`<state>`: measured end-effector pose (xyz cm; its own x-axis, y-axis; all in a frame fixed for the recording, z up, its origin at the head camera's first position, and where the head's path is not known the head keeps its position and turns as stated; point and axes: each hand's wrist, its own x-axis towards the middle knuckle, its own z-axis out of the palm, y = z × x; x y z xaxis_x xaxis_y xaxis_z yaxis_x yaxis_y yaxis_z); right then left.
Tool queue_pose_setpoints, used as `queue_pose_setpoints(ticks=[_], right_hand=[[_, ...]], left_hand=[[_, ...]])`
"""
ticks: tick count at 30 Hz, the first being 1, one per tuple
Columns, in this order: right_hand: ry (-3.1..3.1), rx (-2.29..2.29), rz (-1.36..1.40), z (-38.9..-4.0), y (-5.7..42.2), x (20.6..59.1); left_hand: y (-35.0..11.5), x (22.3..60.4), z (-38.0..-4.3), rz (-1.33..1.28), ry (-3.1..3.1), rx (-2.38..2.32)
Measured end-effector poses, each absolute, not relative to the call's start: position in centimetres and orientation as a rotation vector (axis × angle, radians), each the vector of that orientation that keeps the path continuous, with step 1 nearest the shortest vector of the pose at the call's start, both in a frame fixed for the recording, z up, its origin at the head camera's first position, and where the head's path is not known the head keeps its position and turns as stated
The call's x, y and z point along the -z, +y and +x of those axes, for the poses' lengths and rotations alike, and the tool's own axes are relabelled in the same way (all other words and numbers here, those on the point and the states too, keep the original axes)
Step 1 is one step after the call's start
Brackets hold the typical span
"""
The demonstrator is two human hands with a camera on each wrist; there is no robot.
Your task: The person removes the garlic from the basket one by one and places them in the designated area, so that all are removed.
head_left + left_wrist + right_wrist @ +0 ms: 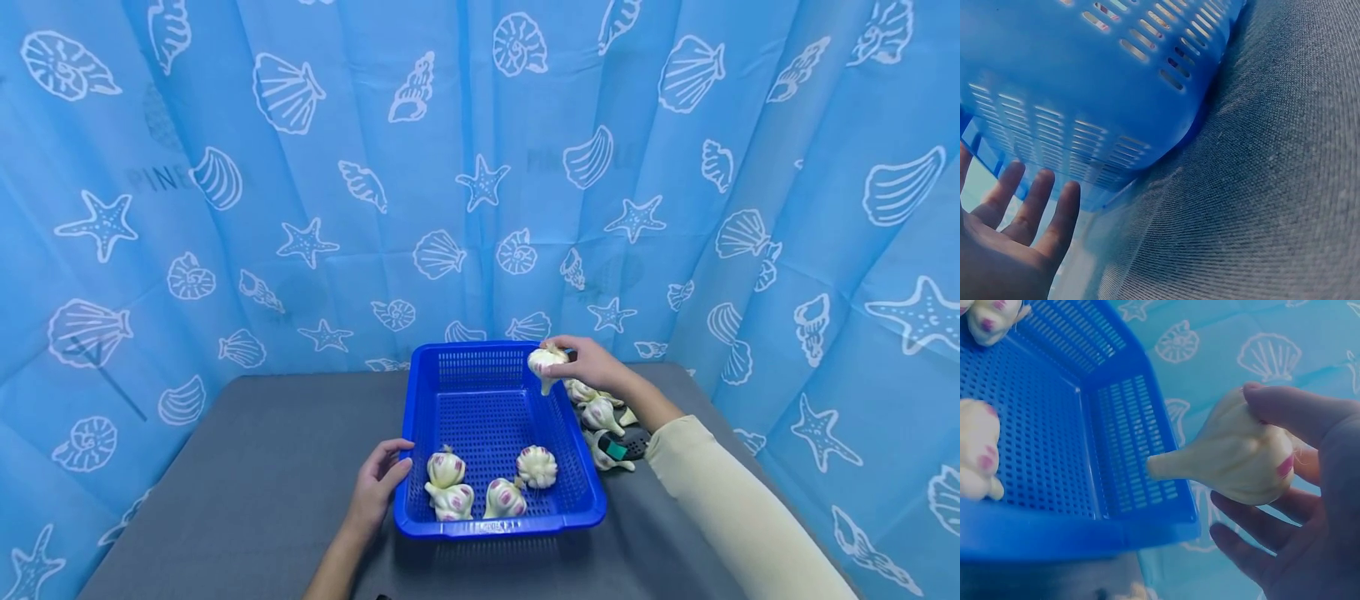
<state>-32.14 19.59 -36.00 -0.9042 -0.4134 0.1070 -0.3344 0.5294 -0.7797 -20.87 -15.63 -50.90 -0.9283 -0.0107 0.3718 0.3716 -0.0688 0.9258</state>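
Note:
A blue plastic basket [482, 525] with slotted walls sits on the table, with several garlic bulbs [506, 497] in its near part. My right hand [588, 365] holds another garlic bulb [1241, 453] between thumb and fingers, over the basket's right rim near the far corner. Its stem points down into the basket in the head view. At the left rim, my left hand [375, 482] has its fingertips against the basket. In the left wrist view its fingers [1032, 203] are loosely extended beside the slotted wall.
To the right of the basket, partly behind my right forearm, lie more garlic bulbs [600, 414] and a dark object with a green patch [617, 451]. The grey cloth-covered table [300, 467] meets a blue shell-print curtain [480, 208] behind and at the sides.

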Motion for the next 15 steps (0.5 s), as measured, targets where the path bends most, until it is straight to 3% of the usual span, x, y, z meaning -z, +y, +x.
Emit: queue_pose_setpoints(ticks=[15], right_hand=[[2.792,1.537,-0.464,-29.8,24.3,38.2]], left_hand=[[-15.7,50.7,-20.7,-0.349,-1.977,2.083]])
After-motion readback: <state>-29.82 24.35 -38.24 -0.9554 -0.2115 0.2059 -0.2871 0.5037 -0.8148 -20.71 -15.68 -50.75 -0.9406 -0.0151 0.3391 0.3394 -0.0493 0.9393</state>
